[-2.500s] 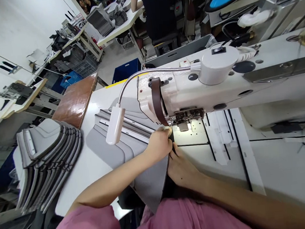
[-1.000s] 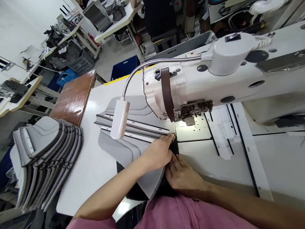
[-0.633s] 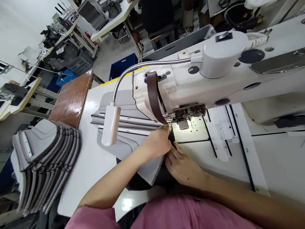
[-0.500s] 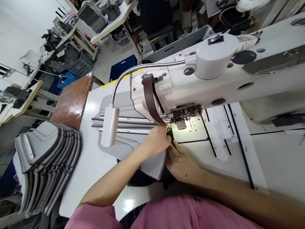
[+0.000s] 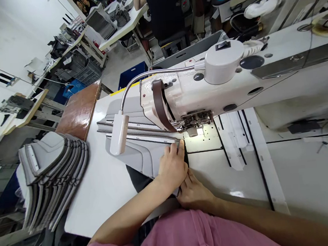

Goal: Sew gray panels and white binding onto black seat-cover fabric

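Observation:
A grey padded fabric panel (image 5: 150, 149) with white strips lies on the machine table, its right edge alongside the needle area of a sewing machine (image 5: 189, 97). My left hand (image 5: 171, 168) is on the panel's right edge, fingertips pressing its top below the presser foot (image 5: 192, 131), thumb bent near my other hand. Closer to my body, my right hand (image 5: 195, 193) grips the same edge, fingers pinched against it and partly covered by the left. Black fabric (image 5: 137, 179) shows under the panel.
A stack of similar grey panels (image 5: 52, 164) stands left of the white table (image 5: 101, 191). A lamp head (image 5: 119, 134) on a bendable neck hangs over the work. Behind are a brown board (image 5: 78, 110), a blue bin (image 5: 132, 74) and a seated person (image 5: 161, 11).
Both hands have moved back toward my body along the panel's edge, away from the needle area. The left fingers have spread forward, baring the white strip's end. A thread now shows across the machine arm.

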A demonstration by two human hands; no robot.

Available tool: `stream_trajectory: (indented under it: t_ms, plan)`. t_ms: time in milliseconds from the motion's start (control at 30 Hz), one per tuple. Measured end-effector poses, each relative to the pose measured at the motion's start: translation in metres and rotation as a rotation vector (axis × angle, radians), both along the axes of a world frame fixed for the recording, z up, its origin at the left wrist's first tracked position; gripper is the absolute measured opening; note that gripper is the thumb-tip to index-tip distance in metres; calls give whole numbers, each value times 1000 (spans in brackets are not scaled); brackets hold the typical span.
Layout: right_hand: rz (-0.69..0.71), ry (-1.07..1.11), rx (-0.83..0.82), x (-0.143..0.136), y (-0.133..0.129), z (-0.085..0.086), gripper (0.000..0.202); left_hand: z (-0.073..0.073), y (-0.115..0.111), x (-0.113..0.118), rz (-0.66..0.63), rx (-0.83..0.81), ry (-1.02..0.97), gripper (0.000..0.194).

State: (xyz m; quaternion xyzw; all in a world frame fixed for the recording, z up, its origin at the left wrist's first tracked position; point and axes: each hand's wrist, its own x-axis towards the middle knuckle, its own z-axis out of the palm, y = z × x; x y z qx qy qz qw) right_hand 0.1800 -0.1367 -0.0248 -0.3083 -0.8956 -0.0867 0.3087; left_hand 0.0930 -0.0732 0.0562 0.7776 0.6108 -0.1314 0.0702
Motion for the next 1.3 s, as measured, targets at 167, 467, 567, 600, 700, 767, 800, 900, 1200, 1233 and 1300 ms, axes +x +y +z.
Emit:
stream_trajectory:
  t_ms: [167, 467, 567, 600, 700, 767, 800, 900, 1200, 1233, 1300]
  plan:
    - [-9, -10, -2, 0, -1, 2, 23, 4, 7, -3, -24, -37, -16, 62]
    - [-24, 44, 3, -4, -1, -3, 23, 8, 11, 0, -61, -75, 37, 59]
    - [-36, 66, 10, -5, -1, -4, 24, 6, 10, 2, -56, -66, 71, 60]
    - [-41, 71, 13, -5, -1, -4, 24, 5, 11, 1, -52, -58, 61, 60]
    - [-49, 49, 23, -5, -1, -3, 24, 7, 22, -4, -35, -63, -47, 57]
    - [-41, 6, 27, -4, -1, -1, 24, 13, 33, -7, -30, -116, -107, 53]
    - [-39, -11, 24, -4, -1, -1, 25, 16, 38, -8, -33, -153, -120, 49]
    - [-50, -18, 25, -4, -1, -1, 26, 26, 43, -8, -62, -237, -132, 42]
    - [11, -47, -42, -5, 13, 2, 28, 19, 51, -4, -17, -179, -213, 37]
    - [13, -59, -50, -4, 14, 4, 29, 16, 53, -3, 3, -159, -212, 34]
    - [-6, -79, -50, -3, 13, 7, 31, 12, 53, -2, 55, -100, -223, 30]
